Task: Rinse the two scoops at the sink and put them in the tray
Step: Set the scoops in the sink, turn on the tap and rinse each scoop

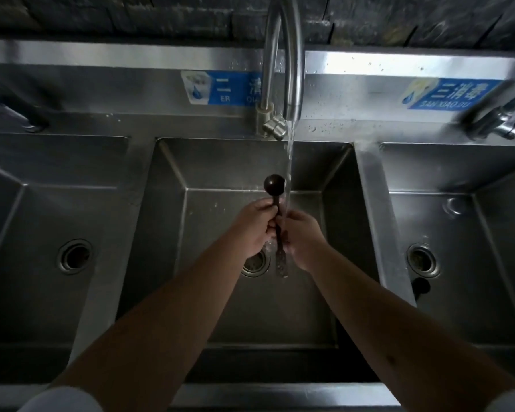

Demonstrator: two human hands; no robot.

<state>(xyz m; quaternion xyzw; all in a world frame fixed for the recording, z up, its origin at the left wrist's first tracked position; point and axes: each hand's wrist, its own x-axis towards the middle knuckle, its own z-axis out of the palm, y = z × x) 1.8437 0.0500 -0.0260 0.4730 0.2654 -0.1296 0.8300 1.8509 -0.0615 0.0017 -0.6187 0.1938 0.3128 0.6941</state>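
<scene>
Stainless steel sink unit (369, 185): three basins side by side, each with a round drain; upright back panel behind them.

Middle basin (220, 173): both forearms reach into it from the near edge. Its drain (254, 264) is partly hidden by the hands.

Right basin (488, 233): one small dark object (420, 286) lies on its floor near the left wall, just this side of the drain; too dim to identify.

Gooseneck tap (292, 55): rises at the back of the middle basin, spout curving forward. Water stream (289, 162) falls from it onto the hands.

Blue labels (452, 93): two on the back panel, one partly behind the tap, one above the right basin.

Side taps (500, 123): one at each far edge of the view, only partly seen.

Left hand (254, 230): fingers curled closed around the handle of the scoop, just below the bowl.

Right hand (302, 237): fingers bent in against the same handle lower down; whether it grips or only rubs cannot be told.

Scoop (274, 183): dark, round bowl upward and clear of the hands, just left of the stream; long handle running down between both hands, its lower end showing above the drain.
</scene>
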